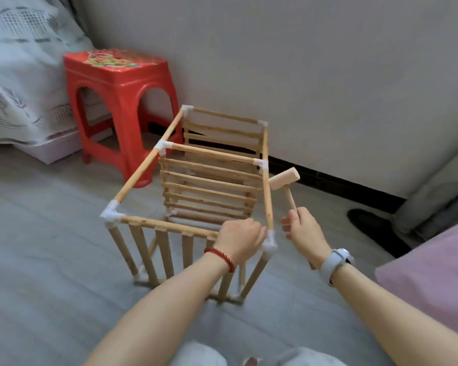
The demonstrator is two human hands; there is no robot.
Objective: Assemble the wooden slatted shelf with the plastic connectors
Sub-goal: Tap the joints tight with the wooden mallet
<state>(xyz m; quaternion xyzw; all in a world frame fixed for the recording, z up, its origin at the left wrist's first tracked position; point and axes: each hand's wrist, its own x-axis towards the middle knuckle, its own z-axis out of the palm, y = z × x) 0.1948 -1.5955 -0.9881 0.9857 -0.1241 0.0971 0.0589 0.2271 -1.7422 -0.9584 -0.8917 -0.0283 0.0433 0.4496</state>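
Left hand point(239, 240) gripping shelf point(196, 180) rail beside near-right connector point(269, 244)

A red plastic stool point(119, 101) with a colourful printed top stands on the grey floor point(50, 233) against the pale wall point(302, 62), just beside a patterned white cloth point(21, 75) draped at the left. A pink bedcover point(434, 281) fills the right edge, with a dark shoe point(373, 228) near it by the black skirting point(336, 180).
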